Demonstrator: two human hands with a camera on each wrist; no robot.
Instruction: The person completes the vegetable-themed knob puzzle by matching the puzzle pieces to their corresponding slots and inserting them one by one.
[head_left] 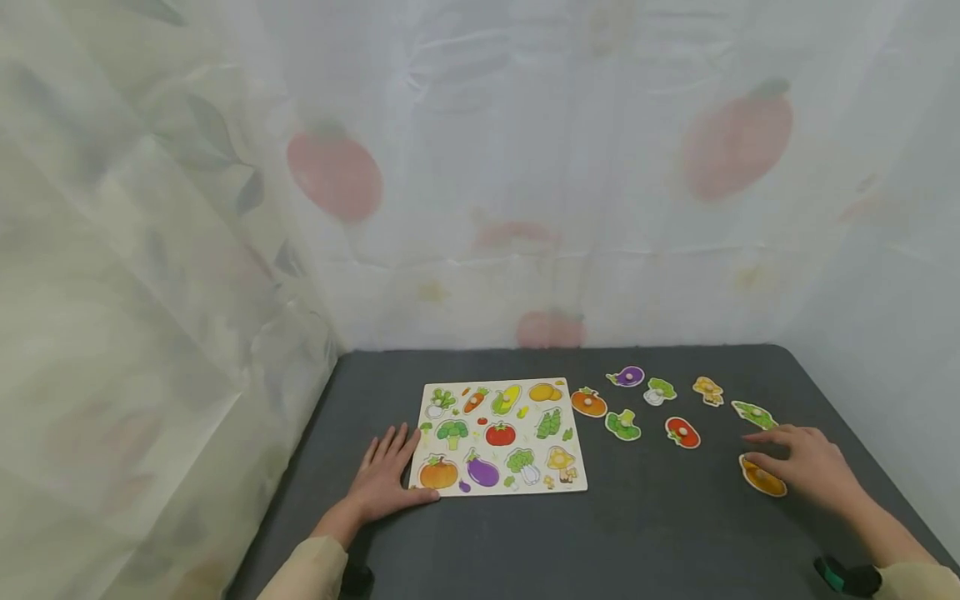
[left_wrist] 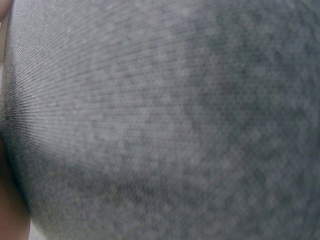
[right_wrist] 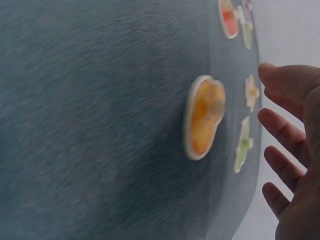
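My left hand (head_left: 384,477) lies with spread fingers at the left edge of a white vegetable puzzle board (head_left: 476,437), thumb along its lower left corner. The left wrist view is mostly filled by blurred grey cloth. Over at the right, my right hand (head_left: 813,468) hovers by an orange-yellow potato-shaped puzzle piece (head_left: 763,478), partly covering it in the head view. In the right wrist view its fingers are loosely bent and apart, with nothing between them; the potato piece (right_wrist: 202,120) lies on the dark cloth. A green pea pod piece (head_left: 754,414) lies just beyond the fingertips.
Several more knobbed pieces lie on the dark table (head_left: 600,542) right of the board: pumpkin (head_left: 588,403), eggplant (head_left: 627,377), broccoli (head_left: 622,426), bok choy (head_left: 659,392), tomato (head_left: 683,432) and mushroom (head_left: 708,391). Pale printed curtains (head_left: 450,167) enclose the table's back and sides.
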